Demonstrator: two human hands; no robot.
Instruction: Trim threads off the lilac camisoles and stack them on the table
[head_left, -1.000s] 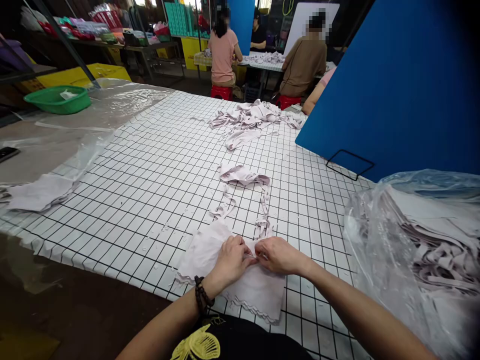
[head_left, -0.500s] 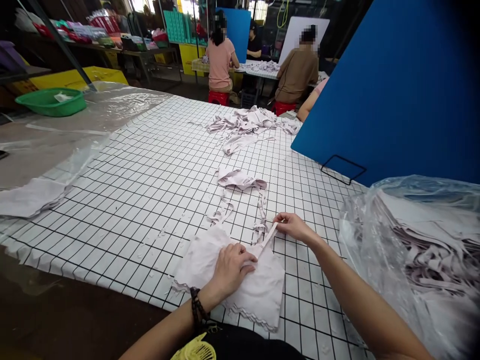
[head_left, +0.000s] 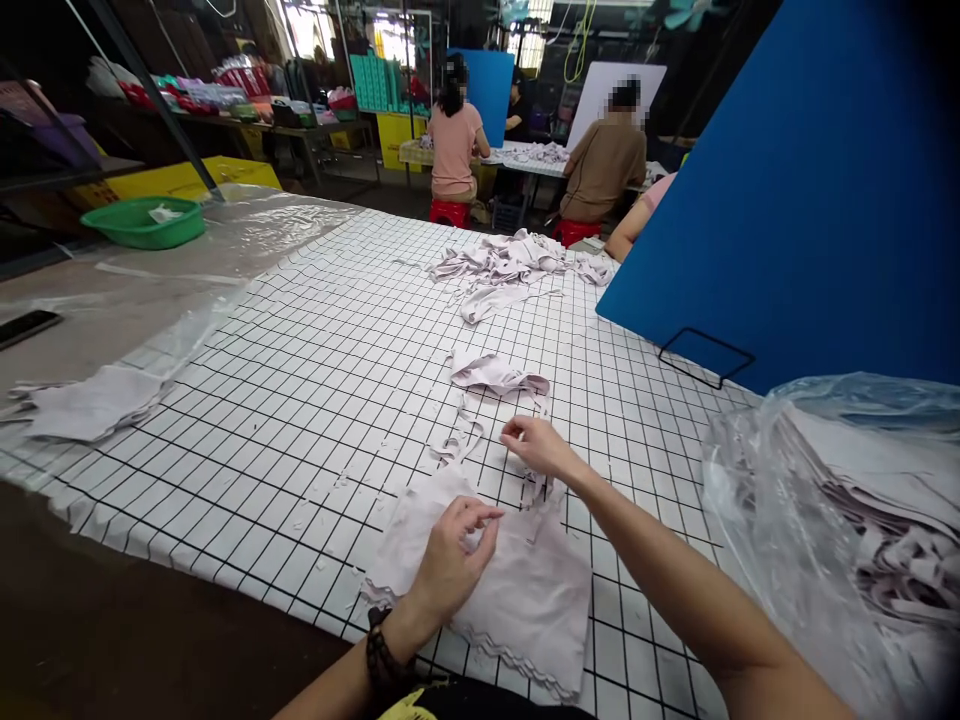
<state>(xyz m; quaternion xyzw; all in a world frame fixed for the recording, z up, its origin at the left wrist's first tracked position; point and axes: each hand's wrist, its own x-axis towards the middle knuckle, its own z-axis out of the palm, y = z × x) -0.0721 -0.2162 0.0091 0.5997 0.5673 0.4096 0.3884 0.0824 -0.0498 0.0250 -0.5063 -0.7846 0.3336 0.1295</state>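
A stack of pale pink cloth pieces (head_left: 525, 590) with a scalloped lower edge lies in front of me on the grid-patterned cloth. My left hand (head_left: 454, 560) is over the stack, thumb and forefinger brought together in a pinch. Anything between those fingertips is too small to make out. My right hand (head_left: 536, 445) is raised just beyond the stack's far edge, its fingers also pinched; what they hold, if anything, is hidden. Narrow cloth strips (head_left: 456, 440) trail from the stack towards a crumpled pale pink piece (head_left: 499, 375) farther off.
A heap of cut cloth (head_left: 517, 255) lies at the far edge. On the right are a blue board (head_left: 787, 200), its wire stand (head_left: 705, 355) and a clear plastic bag (head_left: 780, 530) of cloth. Leftward are folded cloth (head_left: 97, 400), a phone (head_left: 28, 326) and a green basin (head_left: 146, 225). Several people sit beyond.
My right hand has moved left and let go of the strip it held up at the stack's edge. My left hand has lifted from lying on the cloth into a pinch.
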